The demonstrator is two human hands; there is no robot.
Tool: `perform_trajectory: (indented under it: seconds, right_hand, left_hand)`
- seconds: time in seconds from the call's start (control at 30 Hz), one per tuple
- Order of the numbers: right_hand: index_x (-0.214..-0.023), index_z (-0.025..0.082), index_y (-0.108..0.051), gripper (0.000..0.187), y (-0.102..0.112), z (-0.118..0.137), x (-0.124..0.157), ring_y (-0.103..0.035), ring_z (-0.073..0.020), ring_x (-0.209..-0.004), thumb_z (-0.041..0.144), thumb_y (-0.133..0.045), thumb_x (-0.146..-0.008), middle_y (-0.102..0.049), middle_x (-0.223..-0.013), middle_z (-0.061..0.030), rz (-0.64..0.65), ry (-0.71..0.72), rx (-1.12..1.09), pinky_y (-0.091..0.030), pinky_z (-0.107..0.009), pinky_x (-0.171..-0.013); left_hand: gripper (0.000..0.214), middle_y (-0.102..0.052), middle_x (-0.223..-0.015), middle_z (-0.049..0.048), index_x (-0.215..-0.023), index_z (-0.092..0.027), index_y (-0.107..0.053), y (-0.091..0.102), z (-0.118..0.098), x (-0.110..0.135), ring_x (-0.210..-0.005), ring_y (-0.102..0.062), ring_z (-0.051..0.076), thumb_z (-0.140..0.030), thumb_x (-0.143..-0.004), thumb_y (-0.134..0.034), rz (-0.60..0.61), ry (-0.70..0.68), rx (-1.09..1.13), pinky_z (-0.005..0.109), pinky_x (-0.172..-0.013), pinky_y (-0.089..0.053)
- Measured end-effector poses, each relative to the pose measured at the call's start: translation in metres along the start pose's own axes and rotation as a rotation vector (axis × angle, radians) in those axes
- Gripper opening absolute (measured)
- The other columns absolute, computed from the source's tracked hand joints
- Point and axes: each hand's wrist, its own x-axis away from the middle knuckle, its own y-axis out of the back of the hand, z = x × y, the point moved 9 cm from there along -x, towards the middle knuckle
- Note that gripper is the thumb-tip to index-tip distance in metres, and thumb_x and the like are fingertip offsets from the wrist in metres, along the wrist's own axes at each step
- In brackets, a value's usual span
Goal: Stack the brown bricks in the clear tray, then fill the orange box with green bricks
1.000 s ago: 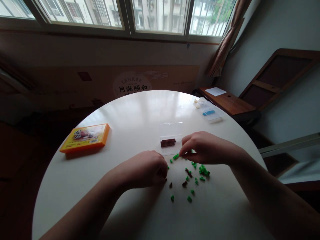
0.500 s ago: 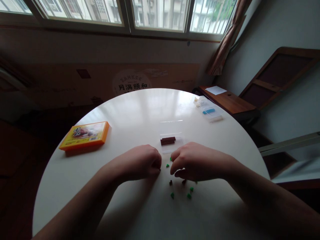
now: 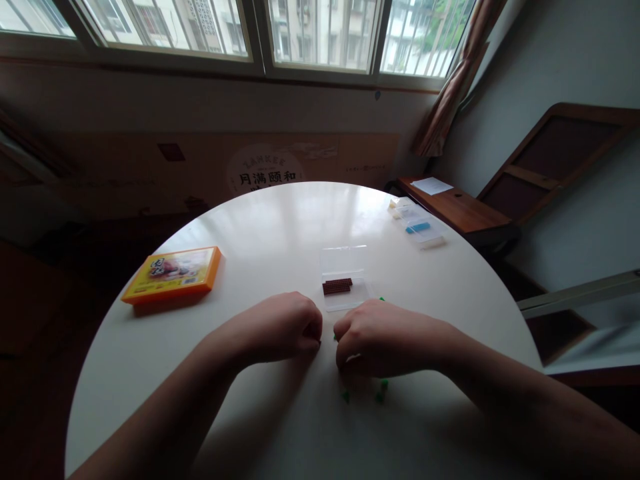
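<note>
Both hands work close together over the middle of the round white table (image 3: 250,260), wrists bent inward so that the fingertips nearly face each other, which probably lets a tiny part pass across with little reaching. The left hand (image 3: 285,327) has its fingers curled in and the tips pinched narrow; a small dark piece (image 3: 319,344) just peeks out there, held low, perhaps so that a slip would drop it only a little way. The right hand (image 3: 385,337) is bent with its fingertips turned down toward the tabletop, thumb slightly apart from the fingers; whether anything is between them I cannot tell, since the back of the hand hides it. Small green pieces (image 3: 380,397) lie loose between that hand and the table's near edge, and another green bit (image 3: 382,299) shows past its knuckles, spread out presumably so each can be picked singly. Toward the far edge, just beyond the hands, an open clear case (image 3: 345,257) keeps brown studded strips (image 3: 337,287) together, likely to stop them mixing with the loose bits. The orange box (image 3: 173,273) sits by the left edge and a second clear case (image 3: 429,241) with a blue piece (image 3: 418,228) by the far right edge, both seemingly kept out of the arms' way.
</note>
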Motion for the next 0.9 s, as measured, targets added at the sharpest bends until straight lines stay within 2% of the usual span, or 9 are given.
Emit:
perform_trajectory:
  seconds: [0.17, 0.33, 0.47, 0.6, 0.67, 0.77, 0.9]
  right_hand:
    - [-0.078, 0.022, -0.072, 0.008, -0.001, 0.002, -0.004, -0.055, -0.0106, -0.071, 0.021, -0.064, -0.081, -0.068, -0.084, 0.0034, -0.007, -0.003, 0.007, -0.032, -0.025, -0.058]
    - [-0.070, 0.019, -0.069, 0.016, -0.004, 0.009, -0.011, -0.054, -0.0118, -0.067, 0.018, -0.058, -0.083, -0.068, -0.081, 0.0000, -0.013, -0.013, 0.078, -0.029, -0.026, -0.055]
    - [-0.073, 0.020, -0.070, 0.014, 0.009, 0.002, -0.004, -0.054, -0.0113, -0.067, 0.019, -0.059, -0.083, -0.066, -0.077, 0.0006, -0.089, -0.036, 0.063, -0.030, -0.026, -0.056]
    - [-0.081, 0.022, -0.073, 0.013, 0.039, -0.039, 0.016, -0.058, -0.0109, -0.070, 0.026, -0.061, -0.087, -0.069, -0.083, 0.0005, -0.296, -0.300, 0.029, -0.036, -0.025, -0.062]
    - [-0.082, 0.023, -0.074, 0.013, 0.048, -0.061, 0.025, -0.059, -0.0123, -0.072, 0.027, -0.062, -0.087, -0.069, -0.084, 0.0003, -0.358, -0.436, 0.044, -0.037, -0.025, -0.064]
    - [-0.082, 0.023, -0.074, 0.016, 0.047, -0.085, 0.031, -0.060, -0.0132, -0.073, 0.030, -0.061, -0.087, -0.069, -0.083, 0.0000, -0.375, -0.595, 0.044, -0.038, -0.026, -0.063]
    - [-0.083, 0.025, -0.075, 0.019, 0.037, -0.096, 0.030, -0.060, -0.0145, -0.074, 0.034, -0.059, -0.087, -0.069, -0.084, -0.0001, -0.350, -0.698, 0.078, -0.036, -0.027, -0.061]
  left_hand:
    - [0.014, -0.063, -0.066, 0.0000, -0.068, -0.021, -0.070, 0.000, 0.000, 0.000, -0.057, -0.048, 0.012, -0.021, -0.070, -0.055, 0.001, 0.002, -0.009, 0.024, -0.059, -0.038]
    - [0.013, -0.061, -0.062, -0.0009, -0.062, -0.019, -0.066, -0.001, 0.000, -0.001, -0.055, -0.042, 0.011, -0.019, -0.069, -0.055, 0.009, 0.004, -0.032, 0.024, -0.056, -0.035]
    - [0.014, -0.064, -0.065, -0.0009, -0.067, -0.020, -0.069, 0.001, -0.001, 0.000, -0.057, -0.048, 0.011, -0.018, -0.069, -0.056, -0.003, 0.011, -0.008, 0.024, -0.057, -0.037]
    - [0.015, -0.068, -0.070, -0.0003, -0.071, -0.022, -0.071, 0.001, 0.000, 0.000, -0.061, -0.055, 0.013, -0.019, -0.069, -0.057, -0.003, 0.023, 0.007, 0.025, -0.061, -0.041]
    - [0.014, -0.069, -0.071, -0.0006, -0.070, -0.022, -0.071, 0.001, 0.001, 0.000, -0.061, -0.055, 0.013, -0.020, -0.070, -0.057, 0.002, 0.026, 0.010, 0.025, -0.061, -0.041]
    - [0.014, -0.069, -0.073, -0.0011, -0.071, -0.023, -0.071, 0.000, 0.002, 0.001, -0.061, -0.055, 0.013, -0.020, -0.070, -0.057, 0.010, 0.027, 0.012, 0.024, -0.059, -0.041]
    - [0.015, -0.069, -0.072, -0.0008, -0.072, -0.022, -0.071, 0.000, 0.003, 0.001, -0.061, -0.055, 0.013, -0.019, -0.069, -0.056, 0.010, 0.024, 0.013, 0.025, -0.059, -0.041]
